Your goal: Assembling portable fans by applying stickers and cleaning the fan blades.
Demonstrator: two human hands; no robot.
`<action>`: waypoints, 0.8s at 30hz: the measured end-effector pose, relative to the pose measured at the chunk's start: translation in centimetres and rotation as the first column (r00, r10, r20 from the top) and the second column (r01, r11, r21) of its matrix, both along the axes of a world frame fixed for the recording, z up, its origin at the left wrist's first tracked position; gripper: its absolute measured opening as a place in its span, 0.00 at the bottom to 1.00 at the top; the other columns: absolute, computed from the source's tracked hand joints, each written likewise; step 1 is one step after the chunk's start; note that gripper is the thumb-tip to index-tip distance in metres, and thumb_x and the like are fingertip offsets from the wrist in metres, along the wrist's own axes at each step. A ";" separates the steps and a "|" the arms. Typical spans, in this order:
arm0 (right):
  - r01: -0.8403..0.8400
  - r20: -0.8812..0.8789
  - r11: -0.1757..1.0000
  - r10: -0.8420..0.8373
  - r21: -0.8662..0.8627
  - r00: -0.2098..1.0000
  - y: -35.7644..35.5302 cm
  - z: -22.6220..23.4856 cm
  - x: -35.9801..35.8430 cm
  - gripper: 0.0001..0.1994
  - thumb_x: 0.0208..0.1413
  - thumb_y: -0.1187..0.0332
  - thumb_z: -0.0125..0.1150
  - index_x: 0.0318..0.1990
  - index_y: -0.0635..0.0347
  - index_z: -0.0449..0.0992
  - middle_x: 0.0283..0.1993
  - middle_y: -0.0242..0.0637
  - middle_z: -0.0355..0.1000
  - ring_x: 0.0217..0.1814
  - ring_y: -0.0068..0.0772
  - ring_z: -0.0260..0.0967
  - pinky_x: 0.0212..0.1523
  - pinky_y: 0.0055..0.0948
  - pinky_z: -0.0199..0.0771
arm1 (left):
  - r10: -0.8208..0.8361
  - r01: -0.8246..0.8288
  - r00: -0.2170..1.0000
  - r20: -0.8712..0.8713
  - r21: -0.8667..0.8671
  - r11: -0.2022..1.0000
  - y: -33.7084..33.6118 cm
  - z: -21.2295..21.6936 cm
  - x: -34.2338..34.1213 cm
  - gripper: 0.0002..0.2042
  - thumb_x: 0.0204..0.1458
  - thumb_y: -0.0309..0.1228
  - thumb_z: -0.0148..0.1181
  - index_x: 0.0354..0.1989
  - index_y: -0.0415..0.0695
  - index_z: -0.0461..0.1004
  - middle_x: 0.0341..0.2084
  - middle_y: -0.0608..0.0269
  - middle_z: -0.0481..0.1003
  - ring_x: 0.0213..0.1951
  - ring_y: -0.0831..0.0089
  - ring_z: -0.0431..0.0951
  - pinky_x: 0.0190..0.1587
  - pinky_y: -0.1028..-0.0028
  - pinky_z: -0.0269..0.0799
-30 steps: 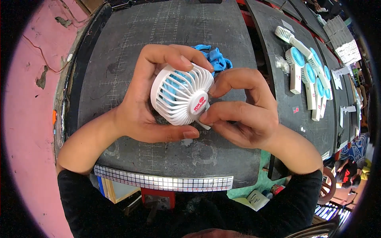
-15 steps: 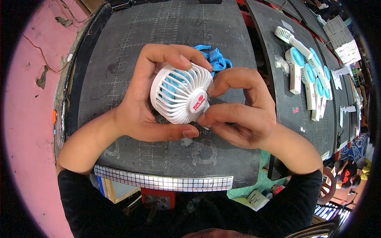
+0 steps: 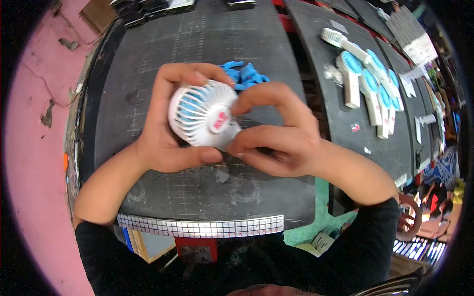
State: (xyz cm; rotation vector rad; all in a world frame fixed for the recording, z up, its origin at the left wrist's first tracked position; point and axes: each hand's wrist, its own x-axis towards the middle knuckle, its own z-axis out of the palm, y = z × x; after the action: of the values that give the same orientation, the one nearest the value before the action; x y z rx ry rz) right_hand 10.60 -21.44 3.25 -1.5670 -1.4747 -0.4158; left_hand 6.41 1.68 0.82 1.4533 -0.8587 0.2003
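My left hand (image 3: 160, 130) is wrapped round the white slatted head of a small handheld fan (image 3: 195, 128), thumb below and fingers over the top. Light blue blades show between the slats. A round white cap with a red print faces up and toward the right. At that cap's right edge, the thumb and fingers of my right hand (image 3: 291, 140) pinch a small pale, see-through piece (image 3: 229, 134) that looks like film. Most of it is hidden behind the fingertips. The fan's handle is not visible. Just beyond the hands lies a crumpled blue cloth (image 3: 247, 76).
A dark, grid-marked work board (image 3: 212, 192) lies under my hands, with a gridded ruler strip (image 3: 202, 227) along its near edge. Several white and blue handheld fans (image 3: 373, 89) are piled on a dark board at right. A pink wall (image 3: 39, 172) stands at left.
Both hands and the fan have shifted left in the picture, and the surroundings have shifted left too. The pale piece at the cap's edge shows more now. Both grips stay closed.
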 end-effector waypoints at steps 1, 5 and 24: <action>-0.023 -0.005 1.000 0.023 0.013 1.000 -0.1 -0.2 0.2 0.11 0.39 0.73 0.73 0.34 0.56 0.80 0.50 0.43 0.71 0.50 0.43 0.73 0.47 0.36 0.76 | -0.030 0.030 1.000 0.008 -0.011 0.999 -0.1 0.1 0.0 0.43 0.43 0.40 0.79 0.61 0.49 0.52 0.59 0.43 0.60 0.58 0.56 0.70 0.58 0.58 0.76; -0.006 -0.121 0.994 0.020 0.109 0.992 -0.2 0.4 0.5 0.07 0.46 0.76 0.70 0.33 0.57 0.79 0.50 0.43 0.70 0.51 0.42 0.72 0.51 0.36 0.74 | 0.142 -0.191 0.945 -0.293 -0.143 0.971 0.2 0.2 0.6 0.42 0.48 0.48 0.74 0.63 0.44 0.53 0.58 0.48 0.67 0.57 0.58 0.74 0.58 0.60 0.73; 0.389 0.175 0.201 -0.649 -0.899 0.740 -12.1 5.1 13.5 0.06 0.50 0.72 0.64 0.33 0.64 0.81 0.29 0.39 0.79 0.32 0.31 0.75 0.37 0.32 0.73 | -0.023 -0.162 0.791 -0.612 -0.246 0.956 0.8 0.2 1.4 0.27 0.68 0.45 0.47 0.70 0.47 0.54 0.57 0.51 0.72 0.54 0.57 0.80 0.53 0.60 0.79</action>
State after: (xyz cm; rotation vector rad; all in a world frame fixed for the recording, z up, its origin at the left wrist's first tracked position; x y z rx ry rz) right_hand 24.11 -33.52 8.30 -2.9472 -0.8540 0.3475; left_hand 7.82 2.51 1.02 1.1630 -0.2252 -0.0941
